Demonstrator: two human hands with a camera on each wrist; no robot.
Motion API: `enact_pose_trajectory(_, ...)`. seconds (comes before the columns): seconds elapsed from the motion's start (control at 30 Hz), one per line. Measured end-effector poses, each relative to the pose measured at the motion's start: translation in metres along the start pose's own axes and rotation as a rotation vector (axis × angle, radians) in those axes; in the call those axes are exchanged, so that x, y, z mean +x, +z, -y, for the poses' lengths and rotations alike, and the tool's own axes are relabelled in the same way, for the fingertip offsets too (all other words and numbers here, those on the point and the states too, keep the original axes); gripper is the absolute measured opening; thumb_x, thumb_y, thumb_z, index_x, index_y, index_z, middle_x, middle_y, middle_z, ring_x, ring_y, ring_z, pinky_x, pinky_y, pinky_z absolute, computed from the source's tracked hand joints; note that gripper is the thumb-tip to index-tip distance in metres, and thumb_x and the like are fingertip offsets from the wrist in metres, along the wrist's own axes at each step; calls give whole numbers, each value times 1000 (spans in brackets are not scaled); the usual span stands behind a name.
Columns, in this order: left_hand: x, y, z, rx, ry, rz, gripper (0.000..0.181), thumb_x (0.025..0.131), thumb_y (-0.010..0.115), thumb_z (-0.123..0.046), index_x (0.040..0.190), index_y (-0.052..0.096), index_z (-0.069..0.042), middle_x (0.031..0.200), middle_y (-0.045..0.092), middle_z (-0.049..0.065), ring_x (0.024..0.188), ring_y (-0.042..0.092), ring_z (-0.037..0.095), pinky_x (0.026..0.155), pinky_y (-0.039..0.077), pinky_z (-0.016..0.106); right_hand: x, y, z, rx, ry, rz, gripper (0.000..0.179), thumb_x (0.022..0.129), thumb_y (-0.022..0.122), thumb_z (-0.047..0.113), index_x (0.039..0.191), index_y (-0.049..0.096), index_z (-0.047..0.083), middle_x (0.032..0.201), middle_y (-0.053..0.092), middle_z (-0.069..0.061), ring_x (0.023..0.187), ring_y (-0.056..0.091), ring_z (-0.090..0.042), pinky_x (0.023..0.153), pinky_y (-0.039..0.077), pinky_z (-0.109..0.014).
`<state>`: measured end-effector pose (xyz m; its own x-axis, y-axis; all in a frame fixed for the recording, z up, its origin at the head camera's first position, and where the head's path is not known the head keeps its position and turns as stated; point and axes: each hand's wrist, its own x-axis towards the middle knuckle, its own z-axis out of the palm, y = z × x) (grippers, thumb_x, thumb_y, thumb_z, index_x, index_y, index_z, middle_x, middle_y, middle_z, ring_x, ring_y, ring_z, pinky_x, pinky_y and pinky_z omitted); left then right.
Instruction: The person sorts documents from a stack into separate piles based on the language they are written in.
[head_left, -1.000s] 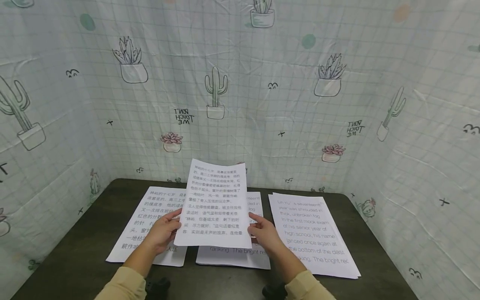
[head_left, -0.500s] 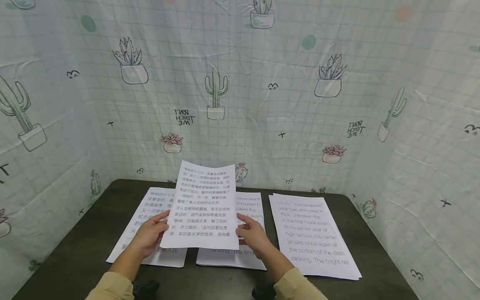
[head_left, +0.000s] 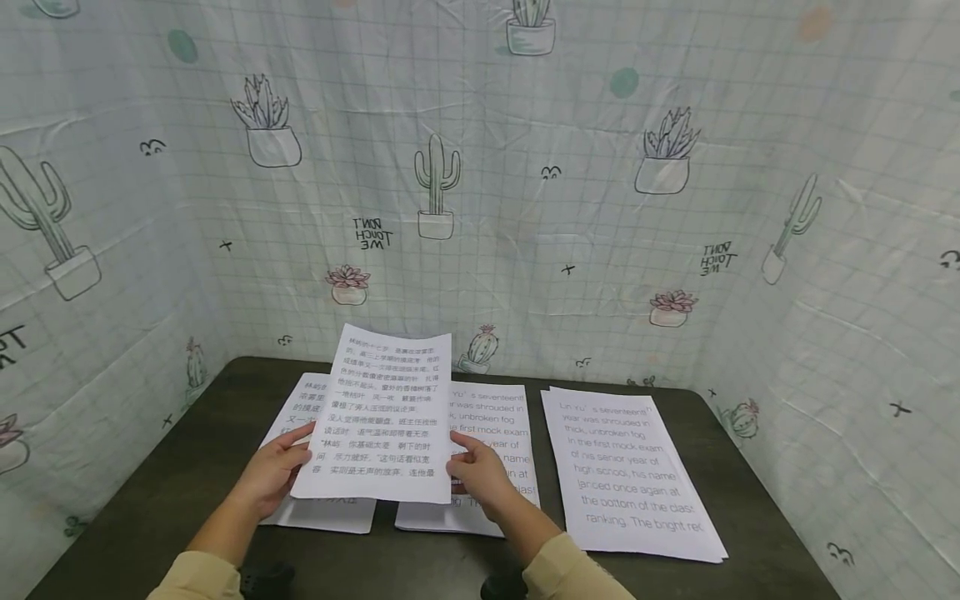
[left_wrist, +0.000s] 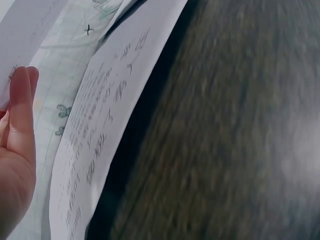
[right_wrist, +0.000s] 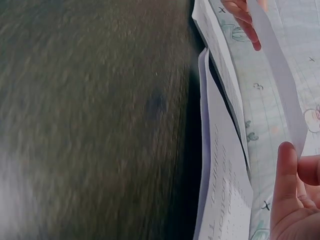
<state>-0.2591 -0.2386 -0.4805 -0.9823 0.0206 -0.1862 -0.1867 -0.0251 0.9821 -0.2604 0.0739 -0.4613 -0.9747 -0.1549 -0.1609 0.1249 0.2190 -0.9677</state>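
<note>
Between both hands a printed sheet of paper (head_left: 378, 417) with Chinese text is held above the table, its far end raised. The left hand (head_left: 273, 468) pinches its left edge, and the right hand (head_left: 483, 475) pinches the right edge between thumb and fingers. In the right wrist view the sheet (right_wrist: 282, 75) is seen nearly edge-on, apart from the papers below. Under it on the left lies a stack of Chinese-text paper (head_left: 300, 404), partly covered. A middle stack of English-text paper (head_left: 498, 417) is partly hidden by the sheet and the right hand.
At the right lies another stack of English-text paper (head_left: 630, 475), its sheets slightly fanned. The dark table (head_left: 420, 567) ends at a cactus-print curtain (head_left: 495, 208) at the back and sides. Small dark objects (head_left: 268, 581) show below the sleeves.
Both hands have carried the held sheet to the left, from over the gap between the left and middle stacks to mostly over the left stack. More of the middle stack shows.
</note>
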Motion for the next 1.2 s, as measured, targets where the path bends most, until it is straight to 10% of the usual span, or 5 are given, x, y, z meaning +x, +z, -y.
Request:
enact_pose_trajectory(1.0,-12,-52,4,163,-83,-163,55,99,49,-11,151,32,0,109,65,-9,84,63,3,72,57,27,9,52,14,-6,3,53,56,87,61,-2,141,51,5,92,62,-9,77,63,-14,64,60,-29)
enact_pose_trajectory(1.2,-10,-57,8,207,-99,-189,54,100,49,-12,150,34,2,120,65,8,85,64,6,72,58,28,9,59,10,-3,24,61,57,86,61,-4,141,51,4,88,60,-7,75,61,-14,61,59,-27)
